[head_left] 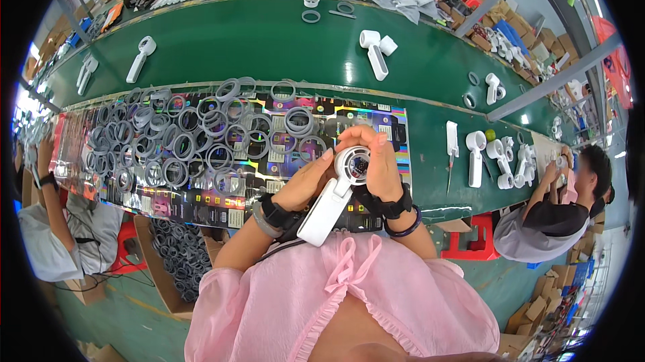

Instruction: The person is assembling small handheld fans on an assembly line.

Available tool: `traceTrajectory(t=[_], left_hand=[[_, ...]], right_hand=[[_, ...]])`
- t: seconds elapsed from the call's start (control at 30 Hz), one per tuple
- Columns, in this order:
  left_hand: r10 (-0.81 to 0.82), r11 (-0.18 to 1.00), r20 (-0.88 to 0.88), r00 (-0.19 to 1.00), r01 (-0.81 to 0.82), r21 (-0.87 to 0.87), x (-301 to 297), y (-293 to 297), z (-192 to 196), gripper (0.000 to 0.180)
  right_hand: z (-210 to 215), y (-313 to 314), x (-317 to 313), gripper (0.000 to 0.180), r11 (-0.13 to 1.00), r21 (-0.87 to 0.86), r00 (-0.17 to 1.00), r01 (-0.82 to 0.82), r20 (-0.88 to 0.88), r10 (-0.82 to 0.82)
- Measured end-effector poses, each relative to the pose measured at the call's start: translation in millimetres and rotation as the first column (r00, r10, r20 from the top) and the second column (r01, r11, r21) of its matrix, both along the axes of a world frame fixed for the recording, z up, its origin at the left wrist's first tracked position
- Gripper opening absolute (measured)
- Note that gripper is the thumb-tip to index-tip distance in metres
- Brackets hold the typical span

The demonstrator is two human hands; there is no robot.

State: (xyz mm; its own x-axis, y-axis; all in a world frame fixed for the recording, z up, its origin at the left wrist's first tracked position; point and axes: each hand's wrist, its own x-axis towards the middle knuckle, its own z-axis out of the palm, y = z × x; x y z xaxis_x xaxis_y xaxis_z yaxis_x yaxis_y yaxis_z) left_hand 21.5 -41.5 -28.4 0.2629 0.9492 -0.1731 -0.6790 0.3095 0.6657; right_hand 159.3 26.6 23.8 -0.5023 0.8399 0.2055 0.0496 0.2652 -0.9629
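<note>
Both hands are round the head of a white handheld fan [326, 213], whose handle slants down to the left toward my chest. My left hand [306, 184] presses the left side of the round head, its fingers partly hidden behind the fan. On the other side my right hand [381, 166] curls over the head's top and right edge. Dark inner parts show inside the head's ring. To the left, many loose grey rings [176, 172] lie in a spread heap on a printed sheet [269, 194]; some rings come close to my left fingers.
Below the bench at left stands a cardboard box [149, 264] of grey rings. Across the sheet runs a green conveyor belt [248, 46] carrying white fans [374, 53]. More fan bodies [476, 160] lie at right. Co-workers sit at left and right [551, 221], and a metal post [554, 76] slants nearby.
</note>
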Motion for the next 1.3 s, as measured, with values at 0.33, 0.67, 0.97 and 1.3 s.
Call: traceTrajectory(t=[0.33,0.67,0.97,1.3], left_hand=[[-0.302,0.936,-0.319,0.898,0.343,0.078,-17,-30,5,0.043],[-0.322,0.924,-0.406,0.855,0.378,0.063,-18,-33,18,0.049],[-0.355,0.934,-0.494,0.794,0.324,-0.151,-51,-6,53,0.047],[-0.069,0.995,-0.744,0.665,-0.007,-0.099,-157,136,49,0.038]], right_hand=[[-5,13,13,0.067,0.995,0.073,0.991,0.066,0.115,-0.074],[-22,30,21,0.075,0.984,-0.178,0.997,0.025,0.081,-0.01],[-67,62,53,0.062,0.918,-0.388,0.992,0.083,-0.054,-0.113],[-105,88,71,0.034,0.769,-0.639,0.968,-0.01,-0.2,-0.153]])
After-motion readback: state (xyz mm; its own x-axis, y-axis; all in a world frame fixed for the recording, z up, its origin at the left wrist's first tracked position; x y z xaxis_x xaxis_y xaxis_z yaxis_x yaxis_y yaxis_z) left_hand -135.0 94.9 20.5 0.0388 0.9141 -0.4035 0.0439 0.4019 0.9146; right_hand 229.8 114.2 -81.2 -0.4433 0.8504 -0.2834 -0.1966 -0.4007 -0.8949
